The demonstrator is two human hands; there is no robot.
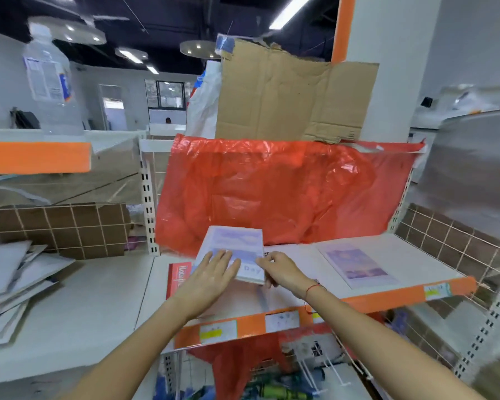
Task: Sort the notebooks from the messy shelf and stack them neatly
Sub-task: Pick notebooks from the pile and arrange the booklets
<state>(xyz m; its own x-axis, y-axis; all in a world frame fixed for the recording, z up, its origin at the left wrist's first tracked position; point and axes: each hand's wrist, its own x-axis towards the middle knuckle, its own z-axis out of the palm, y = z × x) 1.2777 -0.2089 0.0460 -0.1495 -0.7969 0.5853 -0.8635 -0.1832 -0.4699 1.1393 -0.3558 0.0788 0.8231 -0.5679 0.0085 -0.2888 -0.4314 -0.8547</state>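
Observation:
A stack of pale purple notebooks (237,241) lies on the white shelf (300,255) in front of me. My left hand (211,272) rests flat on top of the stack, fingers straight. My right hand (277,269) pinches the stack's right front corner, fingers curled around its edge. A red notebook (177,280) lies under the stack's left side, partly hidden by my left hand. Another purple notebook (358,264) lies flat alone on the right of the same shelf.
A red plastic sheet (286,192) hangs behind the shelf, cardboard (286,93) above it. A messy pile of white notebooks (9,284) sits on the left shelf. A water bottle (51,79) stands upper left. Wire grids flank both sides.

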